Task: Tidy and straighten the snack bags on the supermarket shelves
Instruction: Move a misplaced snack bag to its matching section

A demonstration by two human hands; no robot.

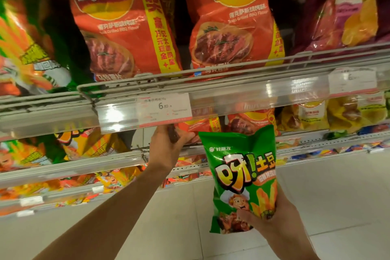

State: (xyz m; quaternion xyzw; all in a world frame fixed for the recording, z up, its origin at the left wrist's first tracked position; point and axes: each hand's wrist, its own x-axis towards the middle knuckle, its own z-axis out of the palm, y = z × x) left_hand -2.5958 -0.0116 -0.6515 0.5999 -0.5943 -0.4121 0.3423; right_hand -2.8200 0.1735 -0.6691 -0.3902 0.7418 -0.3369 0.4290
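My right hand (274,219) grips the bottom of a green potato-stick bag (240,167) and holds it upright in front of the shelves. My left hand (166,148) reaches under the upper shelf rail and is closed on the edge of a red chip bag (190,127) on the second shelf. Two large red Lay's BBQ bags (118,27) (232,27) stand side by side on the upper shelf. Most of the gripped red bag is hidden behind the price rail.
A clear price rail (253,93) with a 6.80 tag (164,107) runs across the upper shelf front. Green and orange bags (27,57) fill the left, purple and yellow bags (348,17) the right. Lower shelves (84,164) hold more snacks above a pale tiled floor (316,196).
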